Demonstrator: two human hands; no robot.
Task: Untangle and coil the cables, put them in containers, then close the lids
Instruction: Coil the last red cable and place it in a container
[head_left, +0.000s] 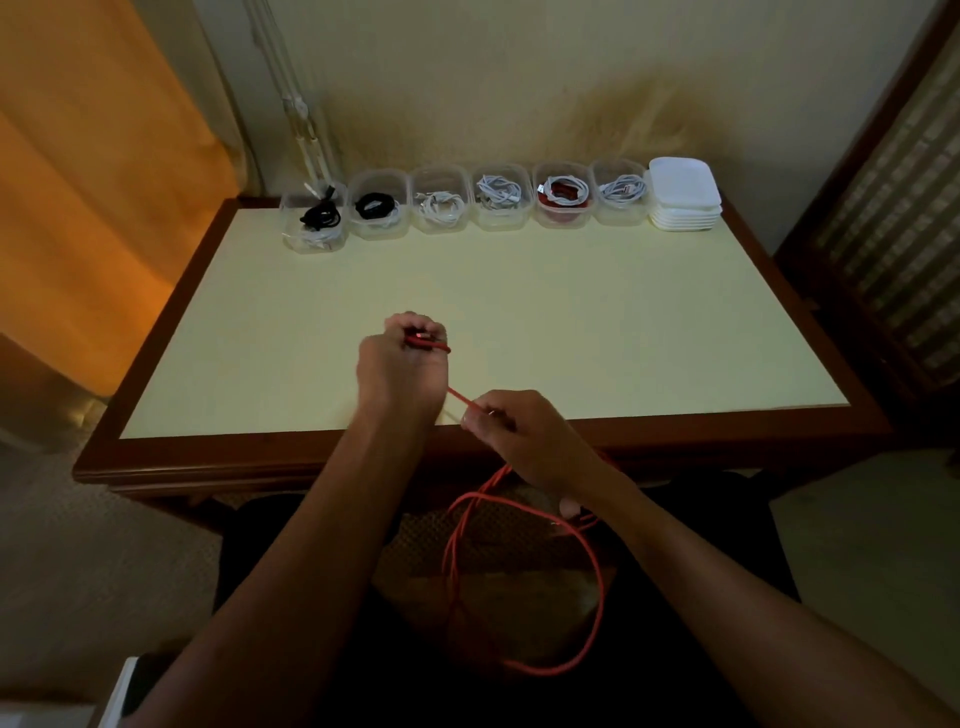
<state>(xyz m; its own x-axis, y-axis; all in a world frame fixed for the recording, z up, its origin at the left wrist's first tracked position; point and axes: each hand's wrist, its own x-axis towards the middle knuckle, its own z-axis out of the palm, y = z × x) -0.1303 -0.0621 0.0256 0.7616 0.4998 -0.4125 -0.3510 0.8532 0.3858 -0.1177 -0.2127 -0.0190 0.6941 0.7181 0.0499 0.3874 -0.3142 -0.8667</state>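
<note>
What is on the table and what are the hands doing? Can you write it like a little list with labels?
left hand: grips the coiled end of the red cable
right hand: pinches the same cable further along
loose cable: hangs in loops below the table edge
table: pale top, brown rim
containers: six clear tubs in a row at the back, cables inside, no lids on
lids: white stack, right end of the row

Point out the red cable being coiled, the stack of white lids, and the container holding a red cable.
red cable (597, 561), head view, hanging loop.
stack of white lids (684, 184), head view, top lid.
container with red cable (563, 221), head view, front wall.
</note>
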